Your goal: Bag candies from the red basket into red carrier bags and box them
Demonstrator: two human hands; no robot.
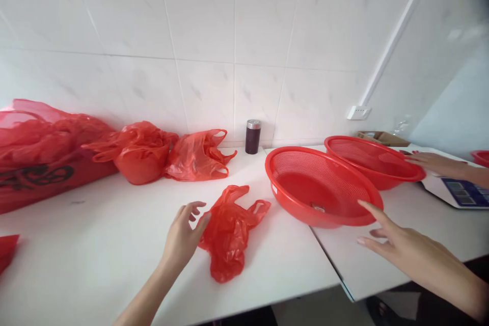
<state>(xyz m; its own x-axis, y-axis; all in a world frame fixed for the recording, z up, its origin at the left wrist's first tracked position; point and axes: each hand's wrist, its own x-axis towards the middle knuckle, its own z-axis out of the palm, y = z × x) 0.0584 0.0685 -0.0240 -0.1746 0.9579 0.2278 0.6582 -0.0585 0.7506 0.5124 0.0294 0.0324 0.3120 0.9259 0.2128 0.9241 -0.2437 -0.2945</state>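
A crumpled red plastic bag (229,237) with loose handles lies on the white table. My left hand (185,232) is at its left side, fingers bent and thumb apart, with nothing seen in the grasp; whether it touches the bag I cannot tell. To the right stands a round red plastic basket (275,183) with perforated walls. A small, pale thing (318,208) lies low inside it, too small to name. My right hand (399,244) is by the basket's near right rim, thumb and fingers apart and holding nothing. Its forefinger reaches over the rim.
Behind is a second red basket (382,155), with another person's hand (435,163) at its rim beside a scale (464,193). Red bags (141,155) and a dark tumbler (252,140) stand along the wall. A seam (330,260) divides the tables.
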